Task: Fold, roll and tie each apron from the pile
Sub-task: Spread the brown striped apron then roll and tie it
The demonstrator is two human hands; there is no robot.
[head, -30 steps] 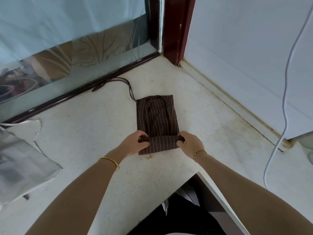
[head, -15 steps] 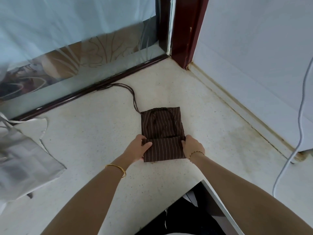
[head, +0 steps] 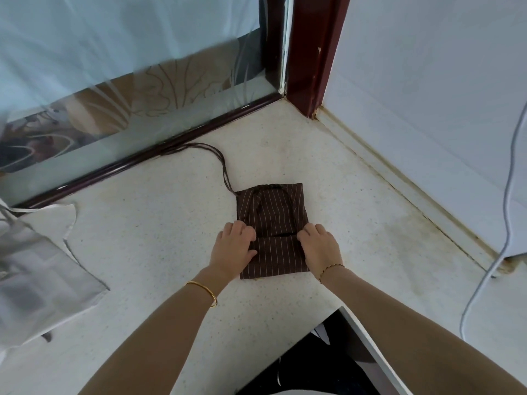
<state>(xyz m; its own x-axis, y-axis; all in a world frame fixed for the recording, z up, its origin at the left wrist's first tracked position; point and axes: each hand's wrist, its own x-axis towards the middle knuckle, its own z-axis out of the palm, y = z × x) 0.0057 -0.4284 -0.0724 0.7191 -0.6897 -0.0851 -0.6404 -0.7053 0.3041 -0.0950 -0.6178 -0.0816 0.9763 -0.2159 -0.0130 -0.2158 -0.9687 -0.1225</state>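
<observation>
A brown pin-striped apron (head: 273, 212) lies folded into a narrow strip on the pale speckled counter (head: 159, 223). Its near end is turned over into a flat fold (head: 275, 258). My left hand (head: 232, 249) grips the left end of that fold, fingers curled at its far edge. My right hand (head: 320, 249) grips the right end the same way. The apron's brown ties (head: 221, 162) trail from its far left corner toward the window frame.
Grey cloth (head: 37, 280) lies on the counter at the left. A dark window frame (head: 148, 155) and a red-brown post (head: 310, 52) close the back corner, with a white wall at right. A white cable (head: 509, 201) hangs at the right. The counter's cut-out edge (head: 368, 334) is near me.
The near fold has been turned over once more away from me, so it is wider and the flat far part is shorter. Both hands stayed on its ends.
</observation>
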